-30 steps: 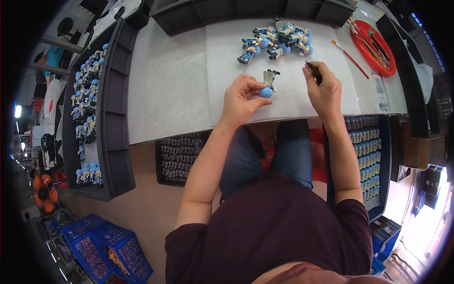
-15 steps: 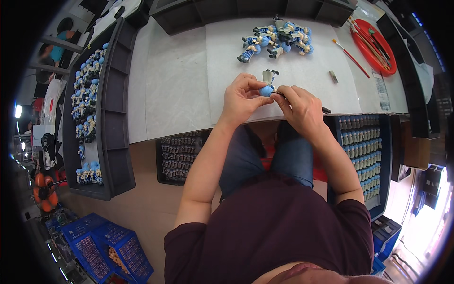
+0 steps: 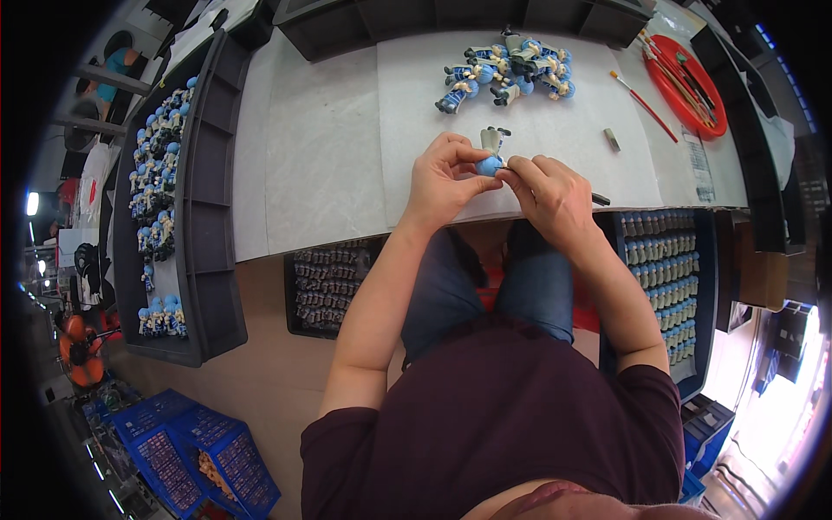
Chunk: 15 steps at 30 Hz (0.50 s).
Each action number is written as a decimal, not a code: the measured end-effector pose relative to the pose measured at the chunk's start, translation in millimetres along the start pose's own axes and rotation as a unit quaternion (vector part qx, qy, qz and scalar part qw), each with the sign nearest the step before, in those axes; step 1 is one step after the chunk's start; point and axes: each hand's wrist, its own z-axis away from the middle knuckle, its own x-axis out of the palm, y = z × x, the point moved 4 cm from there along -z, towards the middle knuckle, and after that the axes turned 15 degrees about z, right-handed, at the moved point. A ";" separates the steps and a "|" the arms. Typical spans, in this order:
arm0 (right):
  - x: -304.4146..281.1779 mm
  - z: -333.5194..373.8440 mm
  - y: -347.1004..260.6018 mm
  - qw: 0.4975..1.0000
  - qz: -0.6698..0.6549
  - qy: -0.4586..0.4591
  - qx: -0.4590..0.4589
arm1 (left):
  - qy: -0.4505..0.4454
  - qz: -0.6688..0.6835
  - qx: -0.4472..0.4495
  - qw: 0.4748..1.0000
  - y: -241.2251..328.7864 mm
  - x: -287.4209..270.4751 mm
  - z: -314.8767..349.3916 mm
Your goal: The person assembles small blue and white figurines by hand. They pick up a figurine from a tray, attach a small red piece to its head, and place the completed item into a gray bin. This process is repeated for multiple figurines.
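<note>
A small figurine (image 3: pixel 489 165) with a light blue head and pale body is pinched between the thumb and fingers of my left hand (image 3: pixel 445 178). Its dark feet point away from me, toward the far side of the table. My right hand (image 3: pixel 549 192) is closed around a slim, dark, pen-like tool (image 3: pixel 600 199). The tool's thin tip meets the blue head, and its back end sticks out to the right of my palm. Its middle is hidden by my fingers. Beyond my hands, a pile of similar figurines (image 3: pixel 520 74) lies on white sheeting (image 3: pixel 416 95).
A red oval dish (image 3: pixel 667 54) of brushes stands at the far right, beside a loose red-handled brush (image 3: pixel 643 106) and a small grey block (image 3: pixel 612 139). Dark crates (image 3: pixel 206 221) of figurines flank the table. Another crate (image 3: pixel 663 286) sits low right, blue baskets (image 3: pixel 186 442) low left.
Both hands keep almost the same place and grip. The tool's back end has tilted slightly, with a small turn of my right hand.
</note>
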 end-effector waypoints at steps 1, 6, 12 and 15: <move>-0.6 0.2 -0.8 1.000 0.002 0.000 0.005 | 0.000 0.002 0.000 1.000 0.1 0.1 -0.1; 1.1 1.6 -1.5 1.000 0.002 -0.001 0.021 | -0.002 -0.007 0.008 1.000 0.3 0.0 0.4; -0.2 1.2 -2.5 1.000 0.000 0.006 0.016 | -0.002 0.004 0.004 1.000 -0.1 -0.9 0.4; -1.3 0.5 -1.7 1.000 -0.001 0.005 0.005 | -0.001 0.006 0.004 1.000 0.7 0.1 0.3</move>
